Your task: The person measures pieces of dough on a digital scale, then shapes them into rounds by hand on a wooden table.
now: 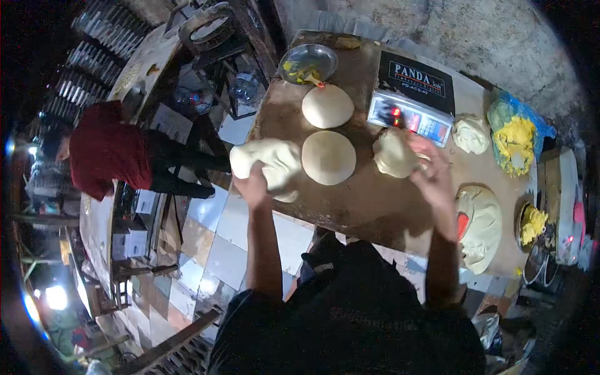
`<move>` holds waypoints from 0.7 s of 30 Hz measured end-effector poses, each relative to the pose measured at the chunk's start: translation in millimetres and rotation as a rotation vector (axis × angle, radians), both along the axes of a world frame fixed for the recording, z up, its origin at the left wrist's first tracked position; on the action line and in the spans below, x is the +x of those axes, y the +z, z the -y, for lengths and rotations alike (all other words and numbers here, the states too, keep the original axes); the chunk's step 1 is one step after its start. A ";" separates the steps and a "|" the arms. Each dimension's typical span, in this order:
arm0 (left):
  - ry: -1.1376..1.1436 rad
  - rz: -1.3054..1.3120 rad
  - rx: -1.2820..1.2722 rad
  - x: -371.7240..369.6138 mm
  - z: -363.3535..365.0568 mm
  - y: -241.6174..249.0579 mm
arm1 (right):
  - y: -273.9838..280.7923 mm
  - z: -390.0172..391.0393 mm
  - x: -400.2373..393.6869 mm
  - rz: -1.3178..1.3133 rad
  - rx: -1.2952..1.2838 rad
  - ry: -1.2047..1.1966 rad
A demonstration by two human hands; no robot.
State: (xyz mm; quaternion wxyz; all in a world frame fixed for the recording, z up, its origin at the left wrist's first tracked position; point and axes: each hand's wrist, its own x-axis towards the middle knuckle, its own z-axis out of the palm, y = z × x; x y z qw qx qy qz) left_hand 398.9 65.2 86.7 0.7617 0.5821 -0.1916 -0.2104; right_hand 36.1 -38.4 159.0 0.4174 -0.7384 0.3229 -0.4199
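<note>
My left hand (252,185) grips a large, sagging lump of pale dough (267,161) at the table's left edge, its fingers partly hidden by the dough. My right hand (434,174), a little blurred, has its fingers curled at the right side of a smaller dough piece (394,154), just in front of the digital scale (409,117) with red digits. Between my hands lies a smooth round dough ball (329,158). Another dough ball (327,107) sits behind it. A big dough mass (480,228) rests to the right of my right forearm, with something red against its left side.
A metal bowl (308,64) with yellow residue stands at the back left. At the right are a small dough lump (470,135), a blue plastic bag (542,125) with yellow fat and a bowl of yellow fat (533,225). A person in a maroon shirt (103,150) stands at the left.
</note>
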 end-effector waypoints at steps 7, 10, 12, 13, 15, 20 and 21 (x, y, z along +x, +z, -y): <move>-0.172 -0.380 0.577 84.4 -69.0 -159.9 | -98.4 3.0 -133.5 -0.218 0.446 -0.418; 0.208 0.339 0.992 95.1 -96.1 -142.9 | -119.7 -53.9 -187.3 -0.950 0.399 -0.981; 0.388 0.567 0.838 106.7 -96.6 -126.4 | -216.8 -101.0 -259.3 -1.435 0.206 -1.698; 0.409 0.646 0.743 113.7 -88.8 -126.2 | -219.4 -121.7 -262.1 -1.447 0.241 -1.748; 0.287 0.856 0.547 106.3 -53.3 -118.1 | -223.8 -135.4 -220.2 -0.959 0.264 -1.368; -0.396 0.766 0.023 -0.5 87.1 -93.7 | -248.3 -111.2 -166.5 -0.606 0.667 -1.368; -0.528 0.725 -0.101 -44.0 114.0 -83.5 | -237.0 -117.0 -171.4 -0.545 0.721 -1.338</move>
